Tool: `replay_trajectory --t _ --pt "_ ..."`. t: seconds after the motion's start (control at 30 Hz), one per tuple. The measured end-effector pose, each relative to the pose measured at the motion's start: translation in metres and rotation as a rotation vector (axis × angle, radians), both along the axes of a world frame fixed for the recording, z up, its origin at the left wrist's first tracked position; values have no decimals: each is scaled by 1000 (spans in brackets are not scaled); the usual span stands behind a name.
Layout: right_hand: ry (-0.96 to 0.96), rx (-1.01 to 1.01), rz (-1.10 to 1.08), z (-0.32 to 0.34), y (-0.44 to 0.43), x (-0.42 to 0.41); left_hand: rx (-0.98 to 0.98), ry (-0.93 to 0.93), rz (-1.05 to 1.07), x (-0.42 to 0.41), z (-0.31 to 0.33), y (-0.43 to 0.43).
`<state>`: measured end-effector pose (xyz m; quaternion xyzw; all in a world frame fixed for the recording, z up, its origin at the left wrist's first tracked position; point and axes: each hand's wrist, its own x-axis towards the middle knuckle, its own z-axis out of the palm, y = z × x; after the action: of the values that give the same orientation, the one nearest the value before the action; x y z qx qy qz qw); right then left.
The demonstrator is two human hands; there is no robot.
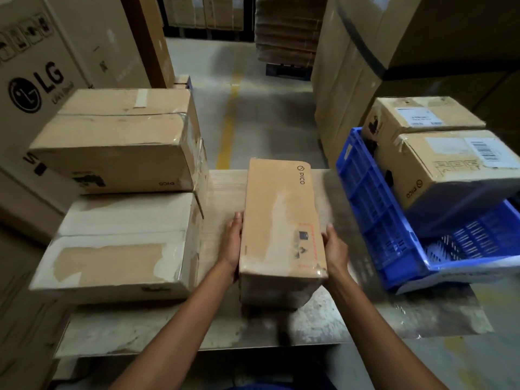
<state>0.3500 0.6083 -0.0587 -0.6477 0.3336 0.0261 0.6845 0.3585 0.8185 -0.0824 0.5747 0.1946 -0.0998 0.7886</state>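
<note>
A long brown cardboard box marked PICO stands in the middle of a worn table, its long side pointing away from me. My left hand lies flat against the box's left side, fingers straight. My right hand presses its right side, thumb on the top edge. The box sits between both palms. Its near end is wrapped in clear film.
Two larger cardboard boxes are stacked at the table's left. A blue plastic crate at the right holds two more boxes. Tall cartons, one marked LG, flank a floor aisle with a yellow line.
</note>
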Motion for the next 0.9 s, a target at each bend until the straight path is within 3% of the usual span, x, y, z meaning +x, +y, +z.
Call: replay_trajectory --t 0.13,0.27,0.43,0.63,0.9 --pt "21 -102 54 -12 -2 -5 68 -1 -24 -7 16 -2" --pt "-1 -18 11 7 0 14 77 89 31 20 32 2" --pt "30 85 89 32 4 42 -121 336 111 73 41 15" --pt "-37 152 174 51 12 48 -77 245 -57 77 66 7" --pt "-213 112 109 85 12 52 -101 79 18 82 93 15"
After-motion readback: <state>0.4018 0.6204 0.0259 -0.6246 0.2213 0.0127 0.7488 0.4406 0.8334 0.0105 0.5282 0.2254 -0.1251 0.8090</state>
